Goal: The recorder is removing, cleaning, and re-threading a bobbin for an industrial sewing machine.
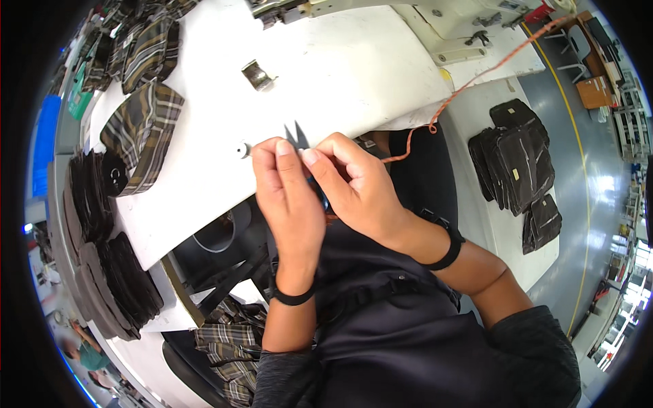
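Both hands meet over the near edge of the white table. My left hand (289, 197) is closed, thumb and fingertips pinched together; whatever they grip is too small or hidden to name. My right hand (360, 187) is closed too, its thumb and index finger pinched close beside the left fingertips. From between the hands stick the dark pointed blades of a pair of scissors (296, 136), which my right hand appears to hold, with a bit of blue handle near the palm. A small metal bobbin (243, 149) lies just left of my left hand.
A bent shiny metal piece (257, 75) lies farther back on the white table (326, 61). A sewing machine (435, 34) stands at the back right. An orange cord (469, 85) runs down toward my right hand. Plaid fabric pieces (146, 129) and dark stacks (513, 156) lie either side.
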Motion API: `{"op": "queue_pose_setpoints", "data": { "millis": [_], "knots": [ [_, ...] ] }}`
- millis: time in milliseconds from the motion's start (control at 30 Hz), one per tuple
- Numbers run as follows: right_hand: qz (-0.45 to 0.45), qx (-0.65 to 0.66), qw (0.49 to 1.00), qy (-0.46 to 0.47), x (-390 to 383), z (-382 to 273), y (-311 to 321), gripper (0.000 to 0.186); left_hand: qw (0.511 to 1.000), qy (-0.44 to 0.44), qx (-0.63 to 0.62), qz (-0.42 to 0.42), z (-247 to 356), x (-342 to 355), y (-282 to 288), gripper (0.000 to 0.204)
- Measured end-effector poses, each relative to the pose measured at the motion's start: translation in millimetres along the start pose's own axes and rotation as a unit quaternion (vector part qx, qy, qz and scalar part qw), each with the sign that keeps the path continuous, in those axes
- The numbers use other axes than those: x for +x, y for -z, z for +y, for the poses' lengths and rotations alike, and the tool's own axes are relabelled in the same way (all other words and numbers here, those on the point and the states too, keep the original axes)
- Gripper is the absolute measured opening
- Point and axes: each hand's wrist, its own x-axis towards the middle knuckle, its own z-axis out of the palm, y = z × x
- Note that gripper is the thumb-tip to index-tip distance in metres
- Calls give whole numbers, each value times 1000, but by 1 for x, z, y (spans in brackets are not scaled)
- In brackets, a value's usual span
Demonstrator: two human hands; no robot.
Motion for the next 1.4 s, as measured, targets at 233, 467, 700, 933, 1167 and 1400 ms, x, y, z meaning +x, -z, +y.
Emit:
{"op": "queue_pose_setpoints", "data": {
  "millis": [233, 467, 700, 933, 1167, 1400],
  "knots": [
    [64, 28, 996, 51, -7, 8, -1, 23, 996, -85, 27, 31, -3, -11, -15, 26],
    [63, 57, 996, 29, -10, 3, 4, 26, 985, -159, 60, 43, -13, -12, -19, 19],
    [78, 28, 996, 34, -9, 10, 3, 26, 974, -205, 98, 27, -19, -9, -17, 13],
    [99, 2, 995, 29, -5, 18, -3, 33, 971, -200, 106, 76, -30, -7, -19, 19],
    [160, 128, 978, 44, -7, 8, 5, 23, 987, 46, -148, 39, -8, -6, -1, 27],
    [179, 204, 962, 17, 6, -27, 57, 26, 961, 152, 2, -230, 23, -30, 53, 19]
  ]
}}
